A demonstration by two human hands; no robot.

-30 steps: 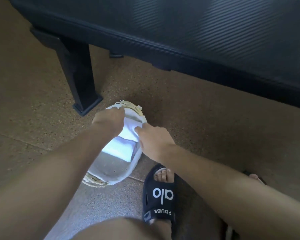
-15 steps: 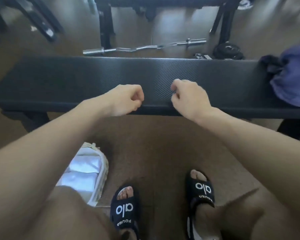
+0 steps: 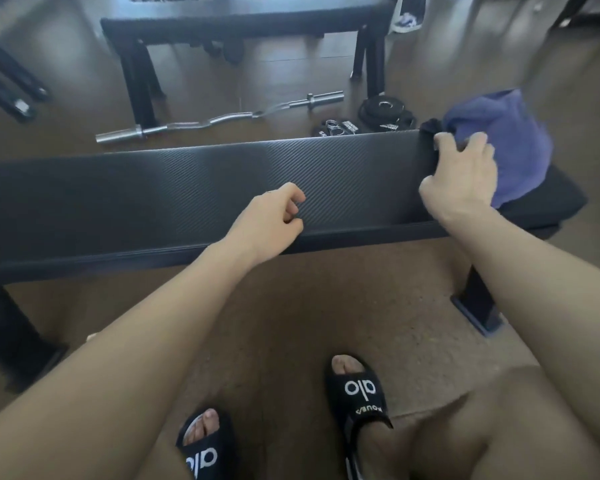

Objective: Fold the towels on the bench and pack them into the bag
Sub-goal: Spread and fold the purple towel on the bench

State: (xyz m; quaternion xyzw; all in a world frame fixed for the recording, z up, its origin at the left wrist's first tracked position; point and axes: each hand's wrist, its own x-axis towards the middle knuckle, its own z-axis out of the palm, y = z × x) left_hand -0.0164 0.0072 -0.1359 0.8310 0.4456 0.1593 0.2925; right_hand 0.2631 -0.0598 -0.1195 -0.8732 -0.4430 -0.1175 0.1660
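A long black padded bench (image 3: 153, 195) runs across in front of me. At its right end a purple towel (image 3: 513, 140) lies bunched up, with a dark towel (image 3: 430, 128) poking out at its left edge. My right hand (image 3: 461, 178) lies on these towels with its fingers spread, the thumb low on the bench side. My left hand (image 3: 271, 223) hovers over the bench's front edge, fingers loosely curled and holding nothing. The bag is out of sight, behind my left forearm.
On the floor behind the bench lie a chrome curl bar (image 3: 222, 119) and black weight plates (image 3: 385, 114). A second black bench (image 3: 243, 19) stands farther back. A bench leg (image 3: 478, 306) is at the right, and my feet in black slides (image 3: 361, 393) are below.
Both hands left the white towels in the bag on the floor and rose to the bench. The right hand then moved right onto the purple and dark towels. The view turned right.
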